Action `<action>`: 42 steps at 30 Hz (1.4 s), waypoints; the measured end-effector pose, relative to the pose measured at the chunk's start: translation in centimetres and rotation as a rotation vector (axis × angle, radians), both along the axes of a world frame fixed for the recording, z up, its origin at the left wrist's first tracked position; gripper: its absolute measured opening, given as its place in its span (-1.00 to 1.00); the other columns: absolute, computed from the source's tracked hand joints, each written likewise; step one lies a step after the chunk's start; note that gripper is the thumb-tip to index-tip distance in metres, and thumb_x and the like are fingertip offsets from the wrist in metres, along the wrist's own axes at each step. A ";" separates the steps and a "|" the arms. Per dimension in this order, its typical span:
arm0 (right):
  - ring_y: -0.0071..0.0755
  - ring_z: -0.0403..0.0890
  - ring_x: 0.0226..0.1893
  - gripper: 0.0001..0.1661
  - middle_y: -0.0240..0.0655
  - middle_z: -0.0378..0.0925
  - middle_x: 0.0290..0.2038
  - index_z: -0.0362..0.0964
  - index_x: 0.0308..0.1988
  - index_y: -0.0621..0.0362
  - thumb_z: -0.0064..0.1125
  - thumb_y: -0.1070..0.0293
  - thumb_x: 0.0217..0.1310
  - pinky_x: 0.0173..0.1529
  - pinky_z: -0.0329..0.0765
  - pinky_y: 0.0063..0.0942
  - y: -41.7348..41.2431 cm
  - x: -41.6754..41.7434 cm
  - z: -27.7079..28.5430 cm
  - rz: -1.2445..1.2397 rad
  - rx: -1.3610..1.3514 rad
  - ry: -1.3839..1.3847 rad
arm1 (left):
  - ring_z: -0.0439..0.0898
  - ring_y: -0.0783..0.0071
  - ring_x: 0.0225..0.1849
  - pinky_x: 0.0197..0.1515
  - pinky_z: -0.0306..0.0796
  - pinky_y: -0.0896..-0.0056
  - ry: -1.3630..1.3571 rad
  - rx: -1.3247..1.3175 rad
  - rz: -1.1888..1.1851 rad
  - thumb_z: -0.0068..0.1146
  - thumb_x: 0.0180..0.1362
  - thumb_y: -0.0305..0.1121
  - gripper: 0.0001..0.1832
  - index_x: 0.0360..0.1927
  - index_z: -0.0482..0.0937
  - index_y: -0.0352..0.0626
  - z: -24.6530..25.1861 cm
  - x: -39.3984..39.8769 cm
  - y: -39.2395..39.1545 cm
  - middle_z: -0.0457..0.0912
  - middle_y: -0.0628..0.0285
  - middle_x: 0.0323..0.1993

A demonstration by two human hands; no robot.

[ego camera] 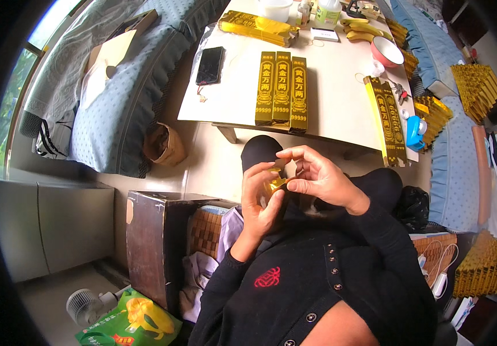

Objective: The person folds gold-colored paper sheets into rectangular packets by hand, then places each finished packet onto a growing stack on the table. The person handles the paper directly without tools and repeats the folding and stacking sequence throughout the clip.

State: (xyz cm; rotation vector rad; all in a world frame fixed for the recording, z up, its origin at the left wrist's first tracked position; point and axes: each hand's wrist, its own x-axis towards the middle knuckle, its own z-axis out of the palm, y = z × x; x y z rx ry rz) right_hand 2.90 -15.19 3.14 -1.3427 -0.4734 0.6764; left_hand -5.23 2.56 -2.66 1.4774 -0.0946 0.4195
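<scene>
A small gold-coloured cardboard piece (278, 182), perhaps the end of a long box, is held up over my lap. My left hand (259, 199) curls round its left side, while my right hand (317, 177) pinches its upper right edge between thumb and fingers. The rest of the piece is hidden by my hands. Beyond them, several long gold printed boxes (281, 88) lie side by side near the table's front edge. A stack of flat gold cartons (253, 28) rests at the table's far left, and more printed cartons (388, 121) lie at its right edge.
On the white table (231, 101) are a black phone (210, 65), bananas (363, 31), a red bowl (387, 52), keys (401, 93) and a blue bottle (415, 133). Blue sofas flank it, with stacked gold boxes (477, 93) on the right. A wooden cabinet (146, 246) stands at lower left.
</scene>
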 end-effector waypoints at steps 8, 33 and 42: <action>-0.72 0.43 -0.15 -0.58 -0.48 0.44 0.02 0.38 0.07 0.10 0.29 0.52 0.25 -0.03 0.44 -0.67 1.8 -0.8 -1.5 -0.027 0.182 0.223 | 0.54 0.19 0.16 0.27 0.38 0.18 -0.024 0.035 0.055 0.30 0.25 -0.44 -0.85 -0.17 0.58 -0.21 0.6 -0.1 0.3 0.56 -0.02 0.12; -0.70 0.49 -0.26 -0.72 -0.48 0.49 -0.12 0.40 0.09 0.12 0.22 0.33 0.48 -0.17 0.53 -0.61 1.0 -1.5 -0.9 -0.096 0.164 0.323 | 0.65 0.00 0.12 0.17 0.51 0.06 -0.243 0.407 0.138 0.31 0.09 -0.67 -0.80 -0.20 0.64 -0.27 0.9 -0.1 0.0 0.69 0.05 -0.08; -0.76 0.49 -0.38 -0.84 -0.50 0.53 -0.23 0.48 -0.03 0.08 0.23 0.37 0.46 -0.39 0.49 -0.76 -0.6 -2.1 -2.5 -0.124 0.194 0.557 | 0.59 0.03 0.23 0.28 0.44 0.08 -0.168 0.340 0.010 0.29 0.15 -0.65 -0.71 -0.06 0.56 -0.26 0.6 -0.6 -1.0 0.64 0.01 0.04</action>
